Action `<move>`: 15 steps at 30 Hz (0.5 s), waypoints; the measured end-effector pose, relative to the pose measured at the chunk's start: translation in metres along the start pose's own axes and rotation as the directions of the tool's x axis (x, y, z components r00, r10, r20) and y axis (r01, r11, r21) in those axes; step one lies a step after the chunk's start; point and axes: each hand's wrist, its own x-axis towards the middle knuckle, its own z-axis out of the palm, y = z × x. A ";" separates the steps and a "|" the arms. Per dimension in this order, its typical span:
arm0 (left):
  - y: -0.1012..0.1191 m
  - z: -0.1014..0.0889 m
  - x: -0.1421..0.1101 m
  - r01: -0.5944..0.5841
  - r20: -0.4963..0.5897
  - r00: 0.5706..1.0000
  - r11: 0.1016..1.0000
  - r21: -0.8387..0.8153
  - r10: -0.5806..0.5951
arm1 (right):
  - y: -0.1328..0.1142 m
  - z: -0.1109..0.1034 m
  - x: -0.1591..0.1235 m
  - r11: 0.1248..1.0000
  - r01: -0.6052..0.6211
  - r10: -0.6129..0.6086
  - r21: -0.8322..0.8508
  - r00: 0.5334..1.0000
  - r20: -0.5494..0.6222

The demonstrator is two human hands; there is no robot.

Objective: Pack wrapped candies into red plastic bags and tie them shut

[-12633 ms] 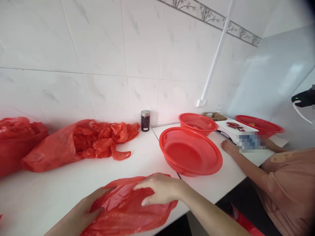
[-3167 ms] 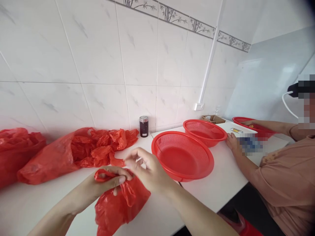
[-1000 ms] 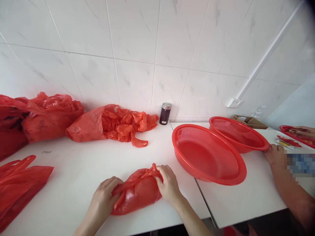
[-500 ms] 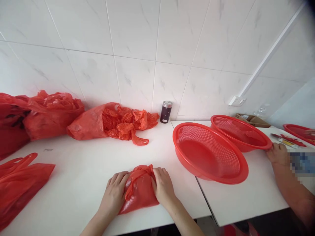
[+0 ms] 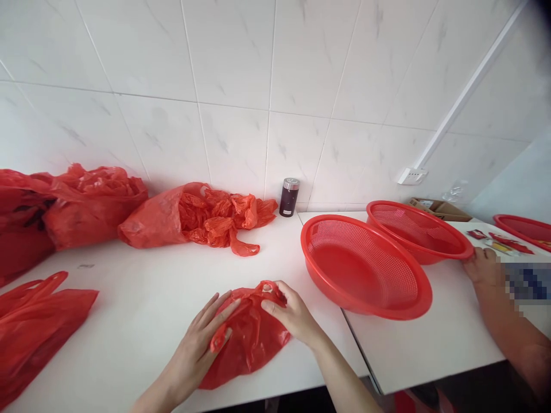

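A red plastic bag (image 5: pixel 252 338) lies on the white table in front of me, puffed up and creased, its contents hidden. My left hand (image 5: pixel 200 335) rests along its left side with fingers stretched out over the film. One knotted-looking loop of the bag pokes out by that thumb. At the upper right, my right hand (image 5: pixel 297 315) is curled round the bag's edge, thumb in front and fingers partly hidden behind. Another handle loop stands up beside those fingers.
Stuffed red bags (image 5: pixel 97 206) line the wall at left, with a flat red bag (image 5: pixel 47 321) nearer me. A dark flask (image 5: pixel 289 198) stands by the wall. Two red baskets (image 5: pixel 365 269) sit at right, where another person's hand (image 5: pixel 484 265) touches the farther one.
The bag has loosened from a tight bundle into a wider, puffier shape. My left hand's fingers have spread, and my right hand has shifted to the right with the bag's edge.
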 end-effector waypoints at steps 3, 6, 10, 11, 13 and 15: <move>0.024 -0.011 -0.001 0.141 -0.011 0.988 0.935 -0.325 -0.152 | -0.010 -0.001 0.012 0.992 0.042 -0.029 0.116 0.993 -0.117; 0.028 -0.019 -0.007 0.222 -0.058 0.945 0.760 -0.611 -0.323 | 0.005 0.001 0.029 0.981 0.020 0.043 0.195 0.948 -0.314; 0.005 -0.023 -0.026 0.277 -0.029 0.876 0.552 -0.787 -0.481 | 0.032 0.002 0.053 0.976 -0.034 0.123 0.215 0.901 -0.416; -0.002 -0.025 -0.030 0.272 -0.024 0.867 0.512 -0.815 -0.497 | 0.036 0.003 0.057 0.977 -0.032 0.118 0.211 0.903 -0.413; -0.011 -0.031 -0.034 0.272 -0.014 0.848 0.457 -0.847 -0.529 | 0.037 0.006 0.062 0.980 -0.015 0.096 0.198 0.910 -0.404; -0.011 -0.041 -0.033 0.304 -0.045 0.805 0.477 -0.825 -0.592 | 0.031 0.008 0.062 0.983 0.012 0.061 0.181 0.917 -0.393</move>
